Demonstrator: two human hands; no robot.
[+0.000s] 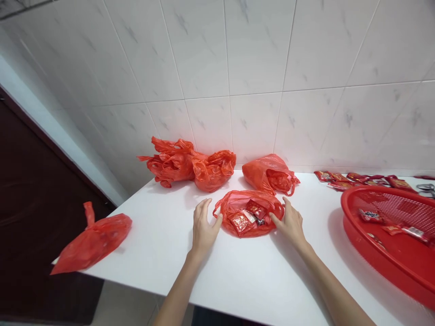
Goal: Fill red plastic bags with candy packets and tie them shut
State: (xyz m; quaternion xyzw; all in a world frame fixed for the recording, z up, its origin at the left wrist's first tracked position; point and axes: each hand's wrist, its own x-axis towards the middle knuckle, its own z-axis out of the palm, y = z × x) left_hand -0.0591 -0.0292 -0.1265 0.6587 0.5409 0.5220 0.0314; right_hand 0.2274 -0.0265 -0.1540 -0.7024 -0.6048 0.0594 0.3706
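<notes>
A red plastic bag (268,232) lies on the white table in front of me, its mouth spread wide. Several small red foil packets (256,209) rest inside it, with a white and a dark piece partly showing among them. My left hand (205,228) is beside the bag's left edge, fingers and thumb apart, holding nothing. On the opposite side, my right hand (291,224) is open around the right rim. Its thumb lies over that rim, and whether it presses on the plastic I cannot tell.
Three bunched red bags (175,165), (214,171), (263,170) stand along the tiled wall. Another red bag (97,242) lies at the table's left edge. To the right are a red basket (356,240) with packets inside, loose red packets (340,177) and metal scissors (425,187).
</notes>
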